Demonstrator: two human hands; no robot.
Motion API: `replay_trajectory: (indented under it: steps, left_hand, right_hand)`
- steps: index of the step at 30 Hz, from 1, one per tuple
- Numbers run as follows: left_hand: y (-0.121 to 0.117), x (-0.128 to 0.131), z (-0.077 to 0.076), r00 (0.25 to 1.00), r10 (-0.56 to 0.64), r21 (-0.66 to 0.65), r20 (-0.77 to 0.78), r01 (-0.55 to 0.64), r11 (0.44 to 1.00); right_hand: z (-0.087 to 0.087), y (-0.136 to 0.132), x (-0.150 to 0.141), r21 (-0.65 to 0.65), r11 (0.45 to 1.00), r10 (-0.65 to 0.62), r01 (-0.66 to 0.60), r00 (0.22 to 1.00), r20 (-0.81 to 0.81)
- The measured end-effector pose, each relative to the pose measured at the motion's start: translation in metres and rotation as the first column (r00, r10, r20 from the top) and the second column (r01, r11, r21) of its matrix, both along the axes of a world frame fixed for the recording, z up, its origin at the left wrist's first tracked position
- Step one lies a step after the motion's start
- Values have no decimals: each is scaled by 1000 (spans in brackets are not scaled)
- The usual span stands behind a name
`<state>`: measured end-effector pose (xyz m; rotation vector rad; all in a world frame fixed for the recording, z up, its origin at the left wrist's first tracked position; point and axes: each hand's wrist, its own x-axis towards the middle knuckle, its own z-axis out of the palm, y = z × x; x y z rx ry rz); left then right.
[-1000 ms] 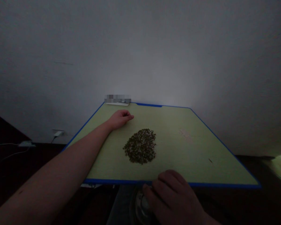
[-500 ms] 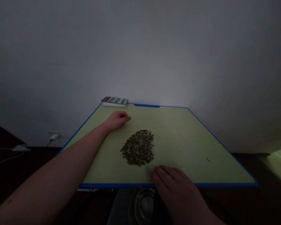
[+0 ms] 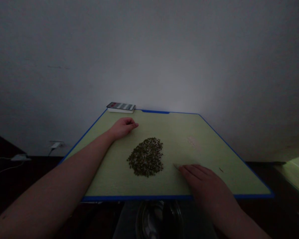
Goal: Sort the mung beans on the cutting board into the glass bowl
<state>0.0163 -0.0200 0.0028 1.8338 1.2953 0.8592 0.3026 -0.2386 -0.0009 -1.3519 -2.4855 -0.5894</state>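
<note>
A loose pile of small dark greenish bean-like seeds (image 3: 146, 157), with paler bits among them, lies spread on the pale green tabletop (image 3: 109, 182). Beyond it to the left, my left hand (image 3: 124, 127) rests on the table with fingers curled in and thumb against them; nothing shows in it. Right of the pile, my right hand (image 3: 198, 176) lies low over the surface, fingers together, pinching a thin flat strip (image 3: 176, 165). Only the strip's tip sticks out towards the pile, so its full shape is hidden. The tip is apart from the seeds.
At the far left corner a phone (image 3: 121, 106) lies on a white box (image 3: 121, 110). A faint pale patch of small bits (image 3: 192, 141) and a thin brown stick (image 3: 221, 170) lie on the right. Below the near edge sits a shiny metal bowl (image 3: 150, 219). A wall stands behind.
My right hand has moved right and slightly away from me with the thin strip, leaving the pile's near edge. More of the metal bowl shows. My left hand stays put.
</note>
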Motion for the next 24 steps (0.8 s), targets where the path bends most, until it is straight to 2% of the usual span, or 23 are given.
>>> replay_trajectory:
  steps: [6, 10, 17, 24]
  left_hand:
    - [1, 0, -1, 1000, -7, 13, -5, 7, 1000]
    - [3, -1, -3, 1000, -22, 10, 12, 22, 1000]
    - [5, -4, -6, 1000, -24, 36, -10, 24, 999]
    - [4, -2, -3, 1000, -16, 38, -18, 17, 999]
  right_hand:
    - [2, -9, -22, -66, 992, 100, -108, 990, -102]
    - [-1, 1, -29, -100, 993, 56, -64, 995, -80]
    - [0, 12, -16, -172, 984, -57, 52, 998, -21]
    - [2, 2, -24, -227, 973, 14, -28, 998, -67]
